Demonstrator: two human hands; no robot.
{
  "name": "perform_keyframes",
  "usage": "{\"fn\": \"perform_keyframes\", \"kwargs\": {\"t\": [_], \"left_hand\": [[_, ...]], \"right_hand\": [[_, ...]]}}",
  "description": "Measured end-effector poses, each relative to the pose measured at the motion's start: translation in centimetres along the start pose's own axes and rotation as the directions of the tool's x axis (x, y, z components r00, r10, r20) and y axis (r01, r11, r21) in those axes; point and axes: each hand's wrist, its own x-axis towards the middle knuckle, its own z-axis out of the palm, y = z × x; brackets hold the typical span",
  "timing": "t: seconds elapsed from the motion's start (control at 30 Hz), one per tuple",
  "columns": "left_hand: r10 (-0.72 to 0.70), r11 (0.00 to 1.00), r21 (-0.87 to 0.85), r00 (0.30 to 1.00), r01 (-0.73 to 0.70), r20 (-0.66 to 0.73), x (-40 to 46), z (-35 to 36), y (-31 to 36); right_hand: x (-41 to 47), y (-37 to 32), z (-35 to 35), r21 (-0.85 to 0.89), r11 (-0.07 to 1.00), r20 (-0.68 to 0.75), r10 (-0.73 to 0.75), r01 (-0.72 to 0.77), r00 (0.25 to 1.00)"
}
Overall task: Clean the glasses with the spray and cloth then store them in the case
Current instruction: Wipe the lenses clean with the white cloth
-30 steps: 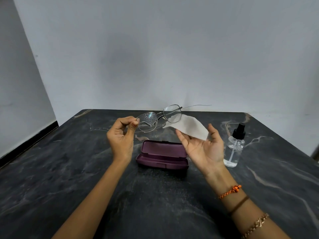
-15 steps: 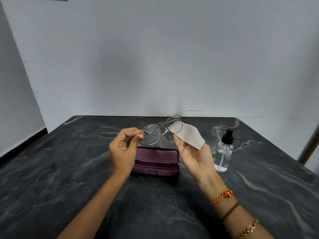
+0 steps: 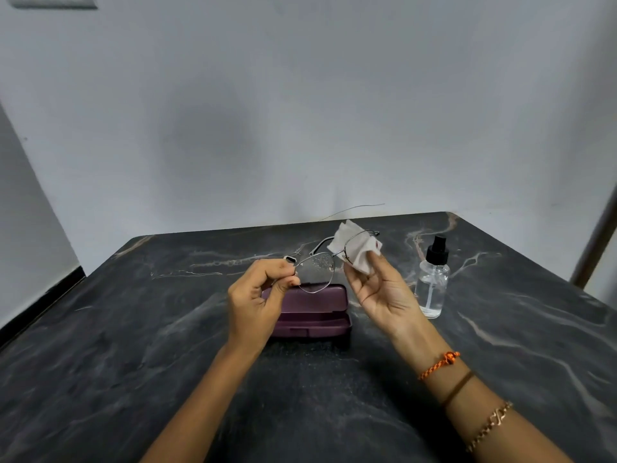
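Head view: my right hand (image 3: pixel 384 292) is now pinching the cloth (image 3: pixel 354 250) around the glasses (image 3: pixel 315 272) lens, wiping beginning above the case (image 3: pixel 314 315); left hand (image 3: pixel 257 295) is pinching the frame.

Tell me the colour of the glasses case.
Dark purple case, seen in the head view, the only view.

Soft, even light is cast from above; a faint shadow is thrown on the wall (image 3: pixel 207 135), and edges are bowed by wide-angle distortion.
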Motion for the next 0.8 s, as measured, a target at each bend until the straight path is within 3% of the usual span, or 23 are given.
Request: {"fn": "perform_keyframes", "kwargs": {"t": [0.2,0.33,0.53,0.67,0.8], "left_hand": [[0.030,0.998,0.050,0.999,-0.032,0.038,0.02,-0.10,0.12],[-0.026,0.999,0.029,0.999,0.025,0.027,-0.07,-0.04,-0.02],[-0.039,0.999,-0.016,0.998,0.040,0.056,0.14,-0.01,0.26],[0.024,0.999,0.043,0.995,-0.028,0.094,0.08,0.08,0.60],[0.070,0.990,0.113,0.991,-0.083,0.114,0.01,0.22,0.49]], "right_hand": [[-0.14,-0.26,0.23,-0.021,0.998,0.036,0.054,-0.053,0.998],[-0.10,-0.64,0.23,0.060,0.995,0.046,0.079,-0.081,0.996],[-0.11,-0.60,0.14,0.137,0.990,0.080,0.015,-0.025,0.997],[0.17,-0.51,0.05,0.018,0.998,-0.069,-0.054,0.056,0.996],[0.07,-0.54,0.13,-0.036,0.997,0.011,-0.073,0.073,0.997]]}}
